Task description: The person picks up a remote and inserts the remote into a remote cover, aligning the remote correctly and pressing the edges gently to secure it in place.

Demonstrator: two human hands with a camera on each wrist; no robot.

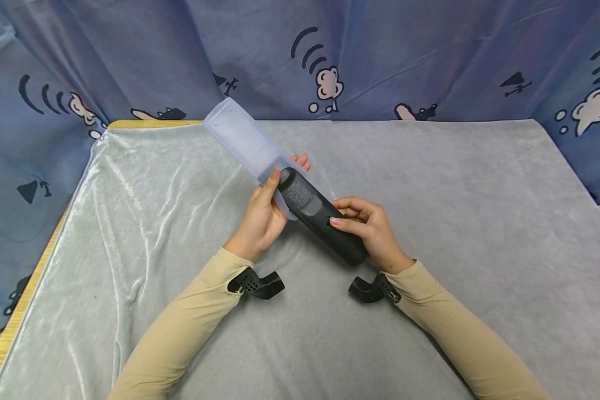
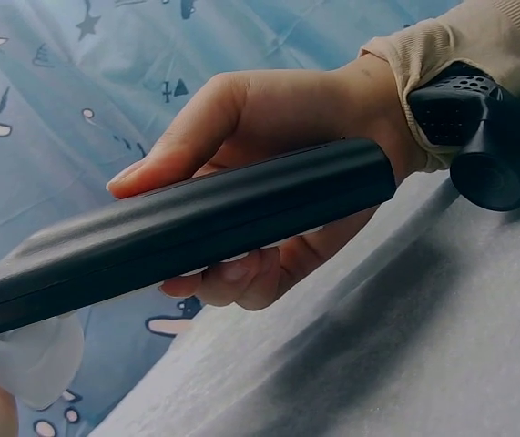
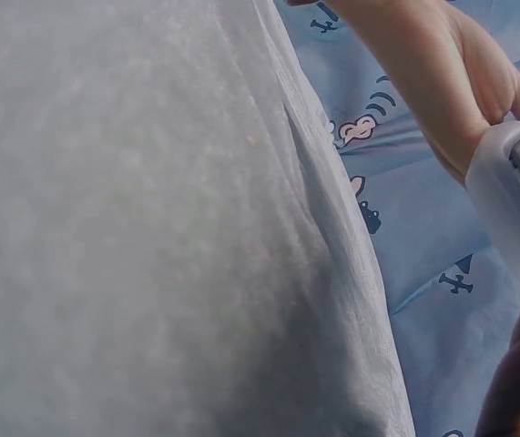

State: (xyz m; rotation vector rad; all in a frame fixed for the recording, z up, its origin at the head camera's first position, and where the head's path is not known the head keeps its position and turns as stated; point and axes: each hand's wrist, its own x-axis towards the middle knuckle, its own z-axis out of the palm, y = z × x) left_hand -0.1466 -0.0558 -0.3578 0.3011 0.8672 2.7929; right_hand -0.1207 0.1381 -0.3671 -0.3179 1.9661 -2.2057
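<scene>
A black remote control (image 1: 325, 219), its labelled back facing up, slants partly into the open end of a translucent protective sleeve (image 1: 245, 139). My left hand (image 1: 267, 214) holds the sleeve near that end, thumb on top and fingers behind it. Lower down, my right hand (image 1: 365, 225) grips the remote by its near half, with the thumb on its back. From the left wrist, the remote (image 2: 187, 228) shows edge-on between the right thumb and fingers. In the right wrist view, the sleeve (image 3: 496, 187) wraps around the remote's end.
A grey cloth (image 1: 455, 278) covers the table, with a wooden edge (image 1: 45, 261) showing at the left. Behind hangs a blue patterned curtain (image 1: 430, 55). Black wrist cameras (image 1: 262, 284) stick out from both beige sleeves.
</scene>
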